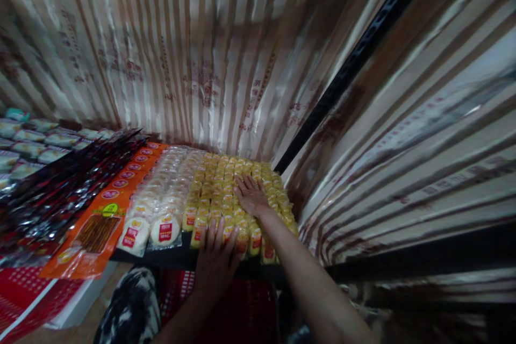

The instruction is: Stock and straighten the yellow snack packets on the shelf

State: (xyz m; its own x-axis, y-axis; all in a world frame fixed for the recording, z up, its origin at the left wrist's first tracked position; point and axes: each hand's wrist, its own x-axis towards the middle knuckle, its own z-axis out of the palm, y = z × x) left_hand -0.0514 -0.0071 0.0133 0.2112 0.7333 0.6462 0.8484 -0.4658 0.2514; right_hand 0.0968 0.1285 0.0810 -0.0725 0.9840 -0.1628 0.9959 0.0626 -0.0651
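Rows of small yellow-wrapped snack packs (220, 188) with red labels stand close together on a dark shelf (177, 255). My right hand (252, 196) lies on top of them with its fingers spread. At the shelf's front edge, my left hand (217, 252) rests flat against the front packs, fingers apart and pointing away from me. Neither hand grips anything. Just left of the yellow packs are two rows of clear-wrapped round white snacks (165, 228) with red labels.
Further left lie orange snack bags (97, 226), dark shiny packets (60, 193) and pale packs (30, 137). A black post (314, 115) rises at the shelf's back right. Plastic-wrapped striped stacks (181, 54) stand behind. Below are red baskets (181, 285) and a patterned trouser leg (131, 306).
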